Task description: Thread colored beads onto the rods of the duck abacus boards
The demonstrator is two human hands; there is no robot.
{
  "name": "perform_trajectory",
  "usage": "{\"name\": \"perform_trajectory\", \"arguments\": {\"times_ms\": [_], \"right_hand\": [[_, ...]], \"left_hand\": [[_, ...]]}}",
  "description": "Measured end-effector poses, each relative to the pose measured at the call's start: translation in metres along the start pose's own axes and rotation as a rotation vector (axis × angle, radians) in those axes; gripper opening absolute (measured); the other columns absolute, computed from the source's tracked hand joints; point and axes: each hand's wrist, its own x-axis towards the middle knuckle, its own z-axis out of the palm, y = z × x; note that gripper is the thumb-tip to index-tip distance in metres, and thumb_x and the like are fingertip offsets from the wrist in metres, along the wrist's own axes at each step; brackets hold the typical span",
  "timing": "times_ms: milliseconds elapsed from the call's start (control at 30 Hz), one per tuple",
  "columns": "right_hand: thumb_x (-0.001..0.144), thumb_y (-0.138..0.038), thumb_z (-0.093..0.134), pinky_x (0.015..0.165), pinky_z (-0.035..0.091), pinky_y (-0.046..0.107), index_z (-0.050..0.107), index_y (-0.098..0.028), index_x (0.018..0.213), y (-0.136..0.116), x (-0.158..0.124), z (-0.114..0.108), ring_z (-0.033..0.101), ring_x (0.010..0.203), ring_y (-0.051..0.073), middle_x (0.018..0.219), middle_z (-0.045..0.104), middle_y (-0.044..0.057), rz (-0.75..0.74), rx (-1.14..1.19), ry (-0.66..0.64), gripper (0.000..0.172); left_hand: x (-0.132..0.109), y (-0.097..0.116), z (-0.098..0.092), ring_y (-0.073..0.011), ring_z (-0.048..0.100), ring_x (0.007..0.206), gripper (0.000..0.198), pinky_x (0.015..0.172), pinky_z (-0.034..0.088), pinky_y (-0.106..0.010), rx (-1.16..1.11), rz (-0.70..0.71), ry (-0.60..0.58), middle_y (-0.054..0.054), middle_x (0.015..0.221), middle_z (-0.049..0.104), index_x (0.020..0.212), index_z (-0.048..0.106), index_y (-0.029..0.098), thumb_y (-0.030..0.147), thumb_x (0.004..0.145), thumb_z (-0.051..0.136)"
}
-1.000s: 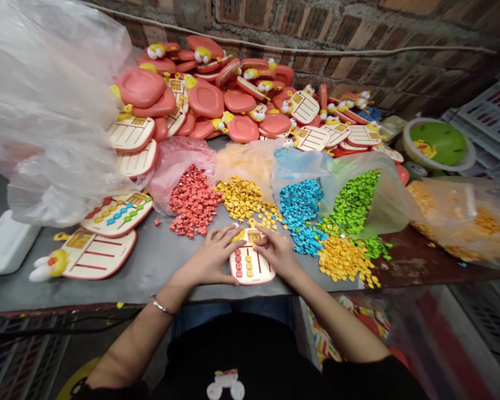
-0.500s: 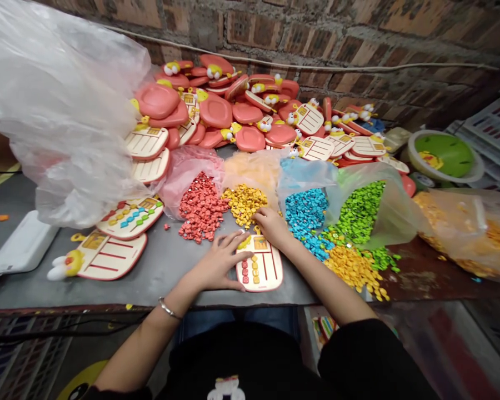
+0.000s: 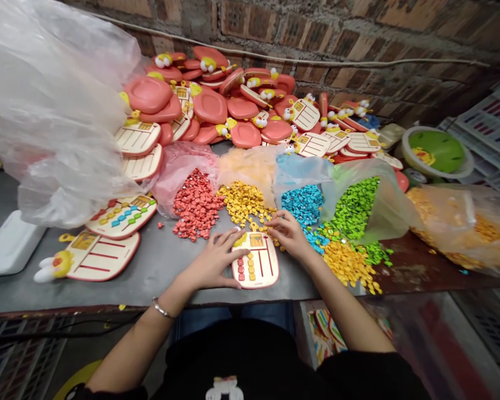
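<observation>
Partly hidden bead board [image 3: 258, 272] under hand [image 3: 214, 261]

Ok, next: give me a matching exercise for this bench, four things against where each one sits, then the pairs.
Things:
1. left hand
2. right hand
3. metal bangle
4. board with coloured bead rows

Places:
A. behind the beadless board
B. among the yellow beads, above the cream board's top right
C. on the left wrist
D. against the left edge of the cream board

Pairs: 1-D, 2-B, 3-C, 4-A
</observation>
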Motion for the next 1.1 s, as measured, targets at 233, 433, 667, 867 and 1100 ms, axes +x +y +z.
{"name": "perform_trajectory", "arguments": {"times_ms": [233, 433, 667, 867, 1100], "right_hand": [[0.097, -0.026, 0.049, 0.075, 0.047, 0.035, 0.069, -0.020, 0.095, -0.001, -0.017, 0.010, 0.056, 0.084, 0.022, 0.085, 0.063, 0.008, -0.125, -0.337, -0.111, 0.021], [0.097, -0.023, 0.047, 0.071, 0.045, 0.034, 0.070, -0.020, 0.094, -0.004, -0.030, 0.013, 0.053, 0.080, 0.023, 0.082, 0.064, 0.008, -0.174, -0.536, -0.129, 0.023], [0.096, -0.023, 0.050, 0.072, 0.048, 0.034, 0.067, -0.020, 0.098, -0.016, -0.046, 0.010, 0.058, 0.079, 0.021, 0.083, 0.066, 0.007, -0.143, -0.335, -0.144, 0.017], [0.096, -0.018, 0.047, 0.078, 0.051, 0.037, 0.066, -0.020, 0.100, -0.015, -0.048, 0.014, 0.059, 0.090, 0.022, 0.095, 0.065, 0.009, -0.169, -0.340, -0.067, 0.020], [0.094, -0.020, 0.051, 0.087, 0.051, 0.043, 0.066, -0.020, 0.103, -0.003, -0.038, 0.009, 0.059, 0.101, 0.024, 0.108, 0.064, 0.012, -0.164, -0.322, -0.083, 0.018]], "left_hand": [[0.000, 0.000, 0.000, -0.0391, 0.019, 0.143, 0.081, 0.105, 0.021, -0.057, 0.012, -0.014, -0.030, -0.014, 0.159, 0.020, 0.139, 0.048, 0.033, 0.075, 0.071, 0.061], [0.001, -0.001, 0.002, -0.0383, 0.020, 0.143, 0.080, 0.106, 0.020, -0.056, 0.011, -0.019, -0.026, -0.011, 0.160, 0.019, 0.140, 0.045, 0.038, 0.075, 0.071, 0.062], [0.000, 0.002, 0.002, -0.0372, 0.022, 0.142, 0.092, 0.107, 0.022, -0.054, 0.000, -0.037, -0.002, -0.014, 0.158, 0.025, 0.142, 0.042, 0.026, 0.078, 0.069, 0.060], [0.001, 0.002, 0.000, -0.0383, 0.019, 0.143, 0.075, 0.106, 0.022, -0.056, 0.011, -0.024, -0.024, -0.012, 0.160, 0.019, 0.138, 0.048, 0.033, 0.071, 0.074, 0.062], [0.000, 0.000, 0.002, -0.0366, 0.020, 0.142, 0.068, 0.109, 0.018, -0.058, 0.045, -0.037, 0.001, -0.008, 0.159, 0.021, 0.139, 0.046, 0.038, 0.058, 0.078, 0.067]]}}
